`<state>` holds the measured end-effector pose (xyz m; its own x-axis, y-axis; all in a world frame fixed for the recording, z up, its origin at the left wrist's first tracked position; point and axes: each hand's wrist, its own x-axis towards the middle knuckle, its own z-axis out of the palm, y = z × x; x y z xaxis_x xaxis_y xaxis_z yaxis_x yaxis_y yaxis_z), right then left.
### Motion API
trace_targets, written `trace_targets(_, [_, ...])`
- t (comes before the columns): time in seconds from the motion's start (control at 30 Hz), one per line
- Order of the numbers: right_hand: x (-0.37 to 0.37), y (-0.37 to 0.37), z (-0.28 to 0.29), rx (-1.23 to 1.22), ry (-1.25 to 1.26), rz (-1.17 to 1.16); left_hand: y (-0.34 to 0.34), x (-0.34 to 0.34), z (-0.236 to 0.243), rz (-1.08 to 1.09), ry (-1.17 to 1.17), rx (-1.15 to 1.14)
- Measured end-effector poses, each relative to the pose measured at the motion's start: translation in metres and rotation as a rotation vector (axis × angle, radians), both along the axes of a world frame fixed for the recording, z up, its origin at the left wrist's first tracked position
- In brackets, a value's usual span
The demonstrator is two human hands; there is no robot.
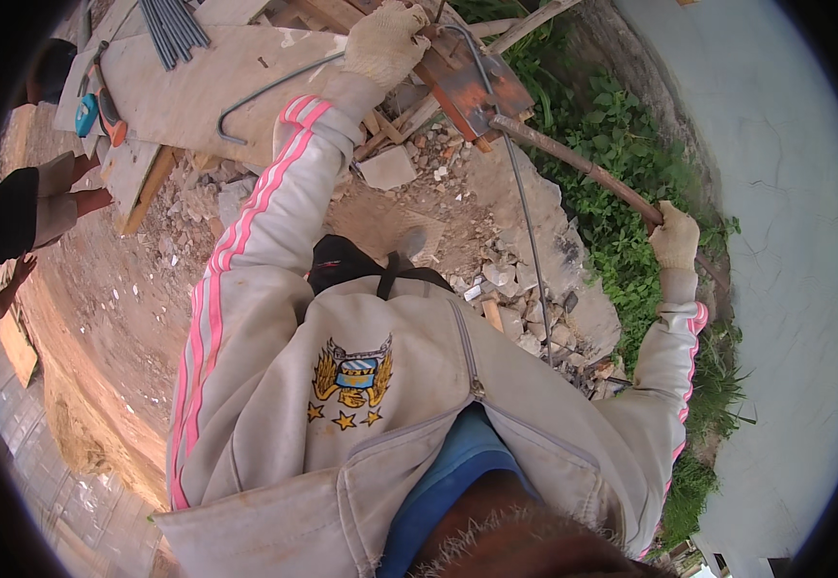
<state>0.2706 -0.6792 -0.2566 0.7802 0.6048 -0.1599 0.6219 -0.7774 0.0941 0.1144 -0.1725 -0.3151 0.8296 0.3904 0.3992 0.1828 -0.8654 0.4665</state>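
Note:
My left hand (385, 46), in a pale knit work glove, is closed round a thin steel rod (284, 89) at the top of the view. One end of this rod bends into a hook on the left. Beyond the glove a steel rod continues over a rusty-brown bending block (467, 87), turns sharply and runs down past my right side; the glove hides the join. My right hand (676, 237), gloved likewise, grips a long rusty bar (583, 166) near its outer end. The bar's other end meets the rod at the block.
Left of the block, a plywood board (216, 77) carries a bundle of steel rods (173, 31), an orange-and-black-handled tool (108, 114) and a blue tool (86, 115). Another person (16, 217) is at far left. Rubble (510, 270) lies below; green plants (621, 144) border a pale wall (775, 193).

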Motion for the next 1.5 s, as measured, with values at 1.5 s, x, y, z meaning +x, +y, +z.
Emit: trace_targets(1.5, [-0.340,-0.054,-0.036,-0.065,-0.293,-0.826,0.058,-0.175,0.046,-0.277,-0.036,0.286])
